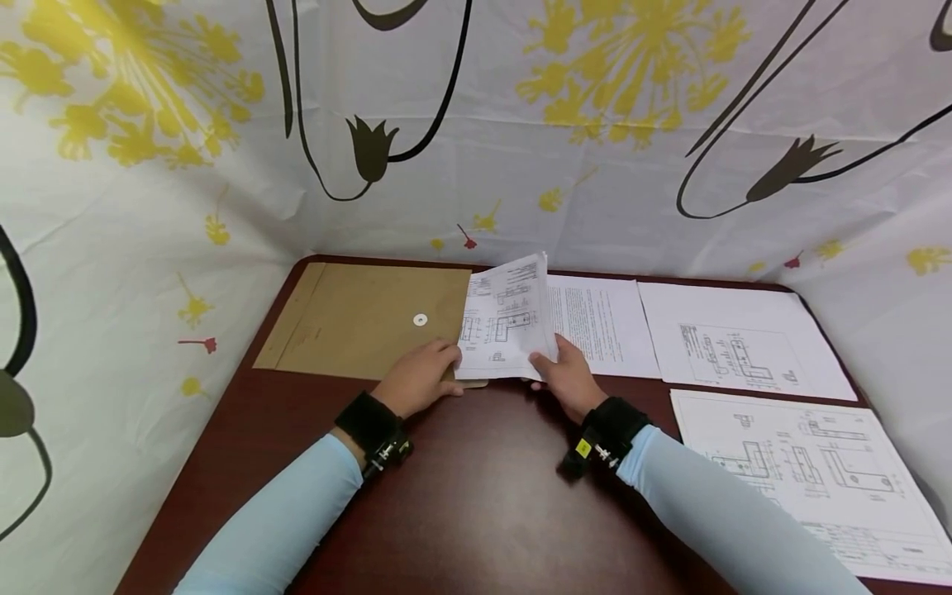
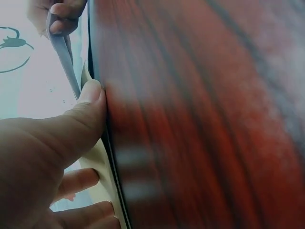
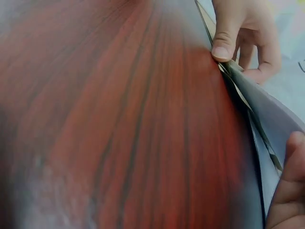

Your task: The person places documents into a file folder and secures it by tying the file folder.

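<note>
A brown paper envelope (image 1: 372,318) with a white round button lies at the back left of the table. At its right end my left hand (image 1: 421,376) pinches the edge; in the left wrist view the thumb (image 2: 93,93) lies along that edge, with the fingers on the envelope's upper side. My right hand (image 1: 571,378) grips a sheaf of printed drawings (image 1: 509,318) by its near right corner, thumb on top. The sheaf is raised and tilted, its left side at the envelope's open end. Whether its left edge is inside is hard to tell.
Right of the sheaf lies a page of text (image 1: 595,322), then a drawing sheet (image 1: 744,339). A larger drawing sheet (image 1: 840,487) lies at the front right, partly under my right sleeve. The dark wooden table (image 1: 483,512) meets a patterned cloth (image 1: 476,198) behind.
</note>
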The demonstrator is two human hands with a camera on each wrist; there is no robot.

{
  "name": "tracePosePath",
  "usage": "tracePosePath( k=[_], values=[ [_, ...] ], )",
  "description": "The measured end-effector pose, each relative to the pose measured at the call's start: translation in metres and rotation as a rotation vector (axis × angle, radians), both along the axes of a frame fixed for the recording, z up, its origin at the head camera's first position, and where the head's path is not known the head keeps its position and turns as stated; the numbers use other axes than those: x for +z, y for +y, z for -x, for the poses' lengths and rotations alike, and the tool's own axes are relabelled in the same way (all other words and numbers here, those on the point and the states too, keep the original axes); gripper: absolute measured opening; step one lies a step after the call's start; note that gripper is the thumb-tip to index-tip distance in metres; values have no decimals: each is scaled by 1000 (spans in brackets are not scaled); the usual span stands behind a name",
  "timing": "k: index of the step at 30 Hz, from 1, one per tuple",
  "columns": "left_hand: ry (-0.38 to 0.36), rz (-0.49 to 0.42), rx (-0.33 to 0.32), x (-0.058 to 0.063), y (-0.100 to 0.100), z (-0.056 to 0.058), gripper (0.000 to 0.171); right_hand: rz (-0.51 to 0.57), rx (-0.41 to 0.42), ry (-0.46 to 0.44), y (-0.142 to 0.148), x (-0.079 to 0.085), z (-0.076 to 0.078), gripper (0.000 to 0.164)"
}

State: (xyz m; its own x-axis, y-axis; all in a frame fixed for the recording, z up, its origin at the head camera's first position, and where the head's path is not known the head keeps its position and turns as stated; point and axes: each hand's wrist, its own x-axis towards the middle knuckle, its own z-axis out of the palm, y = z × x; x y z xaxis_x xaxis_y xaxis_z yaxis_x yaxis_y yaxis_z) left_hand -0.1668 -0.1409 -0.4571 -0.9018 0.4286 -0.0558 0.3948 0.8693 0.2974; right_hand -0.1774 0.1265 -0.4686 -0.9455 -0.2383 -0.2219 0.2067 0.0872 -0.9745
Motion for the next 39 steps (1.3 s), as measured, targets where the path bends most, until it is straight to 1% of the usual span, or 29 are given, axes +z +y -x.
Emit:
tracePosePath(
  k=[3,5,6,9,12,13,14,20,21,27,31,39],
  values=[
    [-13,2,-6,1,-1,-1,38,12,8,-42,5,3,-1,45],
    [-23,3,-15,2,-2,-2,40,-2,0,-70,11,6,-2,41],
    [-28,8,-20,3,-3,-2,42,-20,-1,-80,13,8,-3,39],
    [-28,17,-47,4,-5,-2,44,-121,-21,-93,20,12,-4,35],
    [-15,39,-76,4,-6,-2,41,-212,-21,-85,24,16,-6,32],
    [-12,44,-81,5,-6,-2,39,-230,-21,-80,26,16,-6,31],
    [-9,54,-83,5,-6,-1,37,-240,-14,-78,25,20,-8,31],
    [5,52,-81,7,-6,0,32,-221,-4,-62,26,16,-7,31],
    [6,54,-82,7,-6,0,32,-215,-4,-57,27,10,-5,32],
    [5,71,-80,8,-7,1,32,-181,8,-61,24,7,-3,31],
    [6,72,-84,7,-7,2,33,-164,15,-69,17,7,-2,31],
    [15,56,-105,5,-5,4,34,-153,45,-49,-5,7,3,32]
  ],
)
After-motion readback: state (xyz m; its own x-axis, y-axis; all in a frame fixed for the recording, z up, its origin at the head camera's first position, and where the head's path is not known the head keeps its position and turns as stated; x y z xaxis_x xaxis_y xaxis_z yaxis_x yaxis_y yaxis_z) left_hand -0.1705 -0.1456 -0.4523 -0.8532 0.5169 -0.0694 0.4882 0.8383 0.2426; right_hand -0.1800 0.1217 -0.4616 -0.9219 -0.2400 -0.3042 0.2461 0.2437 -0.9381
